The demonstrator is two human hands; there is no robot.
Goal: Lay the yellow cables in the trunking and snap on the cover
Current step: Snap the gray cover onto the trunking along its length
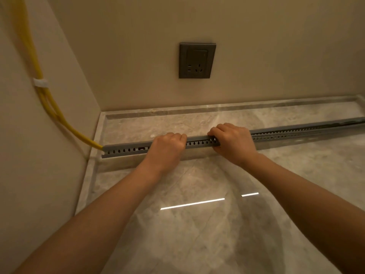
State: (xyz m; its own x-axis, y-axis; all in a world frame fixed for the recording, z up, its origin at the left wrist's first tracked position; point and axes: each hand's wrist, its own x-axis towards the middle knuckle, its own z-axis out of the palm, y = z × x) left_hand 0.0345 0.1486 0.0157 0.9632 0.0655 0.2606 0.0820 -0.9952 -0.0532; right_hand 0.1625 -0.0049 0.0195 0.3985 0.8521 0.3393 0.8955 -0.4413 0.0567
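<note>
Pressing down on the trunking, both hands side by side

Kneeling or bending over a marble floor [197, 224], a person is reaching both bare arms forward to a long grey trunking [126, 150] that is lying along a low stone step near the wall [138, 56]. Left hand [167, 147] is sitting curled over the top of the trunking, fingers folded down over the far edge, knuckles up, closed around the strip. Right hand [233, 141] is doing likewise just beside it, fingers bent over the top and thumb coming in under the near side; only a short stretch of slotted side wall is showing between the two hands.

A grey cover [197, 138] is lying along the top of the trunking from the left end past the hands; whether it is fully seated is not clear. Further right the trunking is running off to the frame edge, and its top looks darker there.

Yellow cables [45, 99] are coming down the left wall, held by a white clip [40, 82], then curving across and entering the left end of the trunking at the corner. Inside, they are hidden.

A dark socket [197, 60] is sitting on the back wall above the hands.
</note>
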